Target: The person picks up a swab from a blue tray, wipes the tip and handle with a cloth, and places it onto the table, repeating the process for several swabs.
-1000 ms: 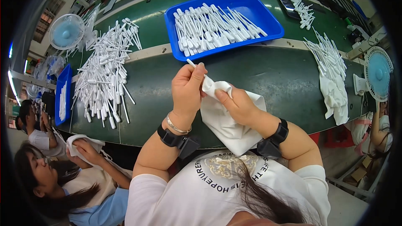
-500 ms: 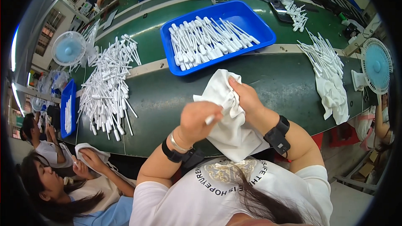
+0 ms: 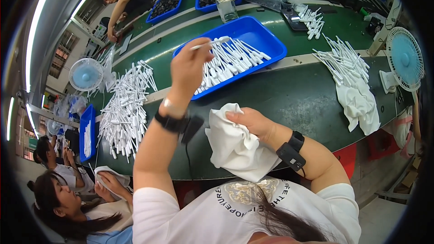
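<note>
White plastic stick (image 3: 209, 43) is now pinched between the fingertips of the left hand (image 3: 192, 65), which has risen away from the cloth and is extended over the near-left corner of the blue tray (image 3: 266, 35); half a second earlier this hand was low, closed on the stick against the cloth in front of the chest. The fingers are together, clamped on the stick, which lies roughly level with its tip pointing right, above the white sticks already lying in the tray. The right hand (image 3: 253, 122) stays near the body, fingers closed on the white cloth (image 3: 235, 147), which hangs bunched over the table's near edge. Judged from this shift, wiping of this piece is complete and the stick is at the tray for placement. Unsorted white sticks (image 3: 126, 104) lie in a heap on the green table (image 3: 289, 104) to the left
</note>
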Demonstrator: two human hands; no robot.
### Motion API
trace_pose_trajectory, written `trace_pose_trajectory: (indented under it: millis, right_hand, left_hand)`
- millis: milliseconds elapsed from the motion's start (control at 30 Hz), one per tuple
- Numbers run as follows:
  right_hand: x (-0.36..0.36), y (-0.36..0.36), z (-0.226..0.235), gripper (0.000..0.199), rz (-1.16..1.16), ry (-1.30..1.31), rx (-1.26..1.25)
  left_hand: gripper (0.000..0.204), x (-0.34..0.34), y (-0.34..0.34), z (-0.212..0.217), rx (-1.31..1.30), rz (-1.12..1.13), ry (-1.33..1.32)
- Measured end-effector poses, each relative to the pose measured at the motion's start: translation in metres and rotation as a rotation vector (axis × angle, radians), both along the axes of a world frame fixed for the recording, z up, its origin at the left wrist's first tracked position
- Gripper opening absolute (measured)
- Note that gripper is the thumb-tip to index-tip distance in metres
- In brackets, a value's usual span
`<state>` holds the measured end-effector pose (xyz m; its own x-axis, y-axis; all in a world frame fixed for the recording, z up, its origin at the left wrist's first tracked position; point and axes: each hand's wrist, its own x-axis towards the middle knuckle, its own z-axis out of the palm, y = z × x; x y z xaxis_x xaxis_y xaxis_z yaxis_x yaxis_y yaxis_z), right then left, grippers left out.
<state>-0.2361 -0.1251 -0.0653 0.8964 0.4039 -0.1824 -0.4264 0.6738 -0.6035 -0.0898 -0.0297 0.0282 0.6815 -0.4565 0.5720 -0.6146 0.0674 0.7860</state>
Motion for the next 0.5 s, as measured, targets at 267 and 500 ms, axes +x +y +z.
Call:
trace_pose_trajectory:
  millis: [267,500]
  right_hand:
    - [0.004,0.008,-0.017,0.031,-0.028,-0.005,-0.274]
    - [0.0,0.002,-0.015,0.028,-0.088,0.02,-0.319]
  left_hand:
    - [0.026,0.097,-0.054,-0.067,1.175,0.052,-0.702]
    - [0.035,0.069,-0.017,-0.05,1.125,0.049,-0.57]
